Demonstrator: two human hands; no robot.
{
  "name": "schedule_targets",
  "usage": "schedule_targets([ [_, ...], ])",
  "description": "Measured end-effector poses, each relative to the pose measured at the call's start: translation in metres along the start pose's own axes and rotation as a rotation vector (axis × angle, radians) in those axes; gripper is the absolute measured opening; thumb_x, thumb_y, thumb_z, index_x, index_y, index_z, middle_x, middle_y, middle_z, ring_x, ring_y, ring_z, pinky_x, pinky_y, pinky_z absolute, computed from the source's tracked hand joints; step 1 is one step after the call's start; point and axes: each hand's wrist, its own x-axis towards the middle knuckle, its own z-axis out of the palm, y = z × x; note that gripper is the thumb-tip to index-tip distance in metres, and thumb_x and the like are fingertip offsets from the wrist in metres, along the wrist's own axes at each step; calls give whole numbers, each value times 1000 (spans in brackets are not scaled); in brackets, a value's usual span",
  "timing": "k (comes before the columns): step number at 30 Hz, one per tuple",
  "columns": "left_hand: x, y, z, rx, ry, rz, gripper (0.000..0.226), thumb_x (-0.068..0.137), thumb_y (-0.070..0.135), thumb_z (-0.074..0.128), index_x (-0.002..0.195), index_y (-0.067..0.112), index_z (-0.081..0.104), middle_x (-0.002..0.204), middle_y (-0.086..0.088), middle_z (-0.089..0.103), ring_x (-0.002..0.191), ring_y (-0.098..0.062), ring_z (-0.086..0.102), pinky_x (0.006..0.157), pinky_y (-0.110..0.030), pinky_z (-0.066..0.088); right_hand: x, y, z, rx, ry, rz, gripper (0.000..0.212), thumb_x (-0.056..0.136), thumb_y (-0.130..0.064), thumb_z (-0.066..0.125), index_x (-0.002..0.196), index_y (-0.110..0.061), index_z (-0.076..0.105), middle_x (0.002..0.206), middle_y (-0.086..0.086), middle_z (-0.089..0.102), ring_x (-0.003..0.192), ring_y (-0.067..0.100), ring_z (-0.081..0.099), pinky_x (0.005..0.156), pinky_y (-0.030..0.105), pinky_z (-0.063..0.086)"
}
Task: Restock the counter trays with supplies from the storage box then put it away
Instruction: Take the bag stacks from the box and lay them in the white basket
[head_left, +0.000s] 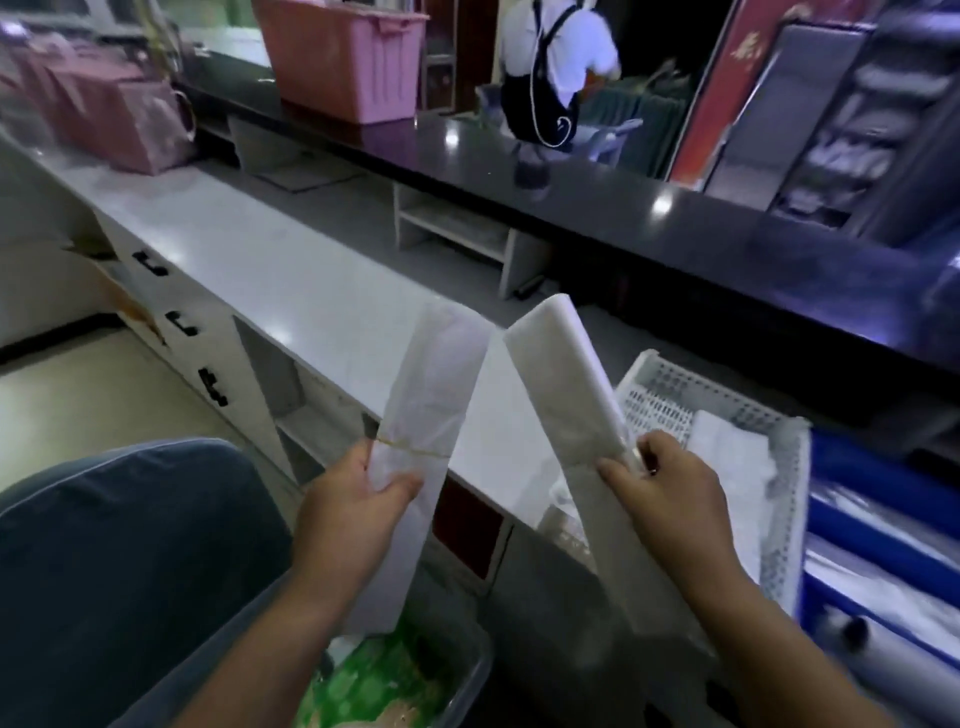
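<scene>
My left hand (358, 506) grips a long flat bundle of white plastic bags (436, 395) tied with a thin rubber band; it points up and away over the counter edge. My right hand (662, 491) grips a second white bag bundle (563, 374), tilted up to the left. Behind my right hand a white perforated tray (670, 387) sits on the white counter (291, 275) with more white bags (732, 457) inside. Below my arms stands a clear storage box (467, 670) holding green-printed packs.
A blue tray (883, 525) with clear wrapped items lies at the right. A dark raised counter (597, 202) carries a pink bin (343, 57). Pink bags (114, 114) stand far left. A person in an apron stands beyond. A blue-grey cushion (114, 561) is at lower left.
</scene>
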Motion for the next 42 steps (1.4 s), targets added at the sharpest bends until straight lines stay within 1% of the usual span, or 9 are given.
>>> schedule_targets([
  [6, 26, 81, 111, 6, -220, 132, 12, 73, 26, 69, 72, 26, 57, 69, 9, 64, 64, 6, 59, 48, -10, 39, 43, 90, -75, 318, 88, 247, 24, 74, -26, 72, 72, -6, 59, 68, 13, 64, 59, 21, 56, 55, 34, 44],
  [12, 53, 129, 236, 181, -371, 221, 21, 66, 32, 69, 77, 32, 51, 73, 14, 59, 66, 0, 55, 51, -18, 36, 69, 166, -113, 525, 146, 384, 23, 74, -19, 70, 63, -15, 51, 52, -8, 58, 40, -1, 51, 36, 13, 38],
  [16, 58, 123, 290, 386, -417, 233, 20, 75, 30, 65, 88, 25, 50, 82, 3, 61, 70, -18, 55, 51, -25, 34, 76, 196, -121, 526, 124, 448, 24, 74, -22, 70, 73, -6, 53, 72, 14, 62, 60, 19, 56, 55, 32, 46],
  [23, 49, 101, 317, 873, -324, 451, 46, 84, 7, 49, 127, 17, 36, 129, -8, 47, 109, -27, 50, 81, -34, 43, 81, 217, -123, 487, 76, 480, 24, 76, -28, 71, 79, -11, 55, 78, 8, 65, 71, 27, 64, 62, 39, 55],
  [26, 52, 93, 320, 993, -426, 660, 67, 87, 13, 51, 145, 19, 18, 156, -6, 19, 142, -24, 17, 114, -37, 19, 86, 217, -119, 491, 69, 501, 22, 76, -28, 71, 80, -13, 55, 80, 7, 65, 72, 25, 64, 63, 39, 55],
  [30, 57, 82, 323, 1027, -726, 751, 58, 92, 28, 43, 146, 27, 20, 159, -1, 7, 146, -19, 3, 118, -39, 4, 87, 213, -112, 503, 82, 512, 20, 77, -28, 71, 79, -16, 55, 80, 3, 65, 73, 23, 64, 57, 31, 53],
  [34, 62, 80, 316, 1110, -748, 748, 52, 94, 25, 37, 145, 26, 25, 158, -6, 11, 145, -23, 9, 118, -39, 6, 87, 206, -108, 485, 98, 521, 20, 76, -30, 72, 78, -18, 55, 81, 3, 66, 72, 21, 65, 55, 29, 51],
  [37, 56, 92, 315, 939, -705, 705, 42, 96, 23, 36, 137, 24, 40, 149, -7, 35, 139, -25, 28, 112, -35, 23, 88, 197, -103, 452, 99, 536, 23, 74, -29, 72, 80, -14, 56, 81, 8, 66, 72, 28, 65, 62, 45, 58],
  [42, 33, 138, 316, 136, -652, 455, 27, 91, 31, 45, 115, 33, 57, 112, 14, 59, 101, 2, 53, 86, -13, 41, 86, 170, -86, 437, 98, 490, 24, 70, -35, 69, 72, -13, 59, 71, 9, 65, 69, 31, 62, 62, 49, 54],
])
